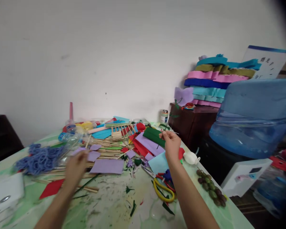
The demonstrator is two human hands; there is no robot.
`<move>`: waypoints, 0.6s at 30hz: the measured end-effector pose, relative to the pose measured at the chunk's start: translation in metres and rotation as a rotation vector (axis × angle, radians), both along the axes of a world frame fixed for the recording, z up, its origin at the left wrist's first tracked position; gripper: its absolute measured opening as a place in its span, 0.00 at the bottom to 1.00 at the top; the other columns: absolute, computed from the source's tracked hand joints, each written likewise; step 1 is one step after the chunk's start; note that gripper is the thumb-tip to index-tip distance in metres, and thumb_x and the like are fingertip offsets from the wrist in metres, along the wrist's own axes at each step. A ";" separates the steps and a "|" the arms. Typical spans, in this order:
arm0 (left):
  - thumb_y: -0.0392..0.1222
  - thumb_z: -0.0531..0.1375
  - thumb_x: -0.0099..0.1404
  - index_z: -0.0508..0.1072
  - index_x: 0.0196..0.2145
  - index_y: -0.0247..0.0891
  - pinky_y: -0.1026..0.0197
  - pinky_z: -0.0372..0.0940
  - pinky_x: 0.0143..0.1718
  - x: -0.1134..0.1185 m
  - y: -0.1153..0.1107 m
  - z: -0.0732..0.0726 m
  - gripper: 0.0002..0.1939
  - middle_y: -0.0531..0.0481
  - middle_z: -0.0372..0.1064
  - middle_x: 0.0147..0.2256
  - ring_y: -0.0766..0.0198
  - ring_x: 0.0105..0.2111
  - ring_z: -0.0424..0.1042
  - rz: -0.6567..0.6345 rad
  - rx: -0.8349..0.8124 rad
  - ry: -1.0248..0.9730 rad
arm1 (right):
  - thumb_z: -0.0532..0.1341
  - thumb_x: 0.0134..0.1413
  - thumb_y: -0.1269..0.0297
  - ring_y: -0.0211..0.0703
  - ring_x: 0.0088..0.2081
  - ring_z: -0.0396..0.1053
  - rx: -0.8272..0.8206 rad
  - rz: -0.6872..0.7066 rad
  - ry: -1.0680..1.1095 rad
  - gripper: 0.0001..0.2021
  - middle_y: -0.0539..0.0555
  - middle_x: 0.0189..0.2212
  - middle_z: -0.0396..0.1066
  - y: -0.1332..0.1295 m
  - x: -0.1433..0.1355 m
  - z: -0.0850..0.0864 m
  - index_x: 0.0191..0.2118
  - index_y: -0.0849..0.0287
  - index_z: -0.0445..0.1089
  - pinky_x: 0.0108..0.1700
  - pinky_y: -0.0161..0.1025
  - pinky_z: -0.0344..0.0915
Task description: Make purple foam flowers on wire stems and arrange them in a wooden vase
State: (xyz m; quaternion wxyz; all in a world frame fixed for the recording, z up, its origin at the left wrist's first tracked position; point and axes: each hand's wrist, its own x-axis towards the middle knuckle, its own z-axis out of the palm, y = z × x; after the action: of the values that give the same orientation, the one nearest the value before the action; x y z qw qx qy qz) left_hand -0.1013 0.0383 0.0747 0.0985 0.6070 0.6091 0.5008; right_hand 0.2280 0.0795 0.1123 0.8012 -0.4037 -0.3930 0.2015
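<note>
watching from my end, head view only. right hand (pixel 173 142), right of centre: thumb and fingers pinched together on the thin green stem of a purple flower (pixel 184 96), which sits near the brown cabinet's top edge (pixel 201 109) in the frame. left hand (pixel 76 163), lower left of centre: blurred, fingers curled beside the loose purple squares (pixel 93 156); i can't tell whether it grips one.

progress, my reading: flower looks mostly formed, petals spread at the head, green leaf-like bits along the stem. i can't make out how anything is fastened. left over: purple sheet (pixel 107 166) at centre left, flat and unattached; dark green scraps (pixel 132 208) lower centre. yellow-handled scissors (pixel 163 192) lie lower right of centre, neither hand on them.
</note>
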 end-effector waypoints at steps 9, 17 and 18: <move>0.51 0.56 0.61 0.74 0.40 0.35 0.55 0.64 0.44 0.129 0.058 -0.018 0.17 0.42 0.72 0.39 0.57 0.40 0.70 -0.606 0.017 -0.440 | 0.60 0.45 0.57 0.42 0.26 0.70 -0.064 0.098 -0.061 0.13 0.56 0.23 0.74 0.010 -0.089 -0.027 0.29 0.64 0.72 0.32 0.39 0.67; 0.52 0.56 0.61 0.73 0.39 0.37 0.66 0.60 0.27 0.133 0.050 -0.009 0.17 0.50 0.66 0.26 0.65 0.26 0.65 -0.720 -0.023 -0.622 | 0.61 0.45 0.60 0.45 0.34 0.69 -0.093 0.045 -0.227 0.11 0.56 0.29 0.73 0.019 -0.112 -0.032 0.28 0.63 0.74 0.41 0.42 0.64; 0.52 0.56 0.61 0.72 0.37 0.36 0.66 0.57 0.24 0.132 0.052 -0.010 0.16 0.53 0.63 0.23 0.68 0.22 0.61 -0.716 -0.029 -0.635 | 0.60 0.45 0.60 0.45 0.34 0.68 -0.094 0.046 -0.248 0.10 0.56 0.29 0.73 0.020 -0.114 -0.033 0.28 0.63 0.74 0.42 0.42 0.64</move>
State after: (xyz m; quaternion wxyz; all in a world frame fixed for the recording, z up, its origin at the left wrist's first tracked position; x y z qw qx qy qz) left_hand 0.0308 0.0901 0.0651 0.4546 0.5943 0.3084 0.5874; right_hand 0.1144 0.0994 0.0791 0.7218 -0.4533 -0.4885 0.1867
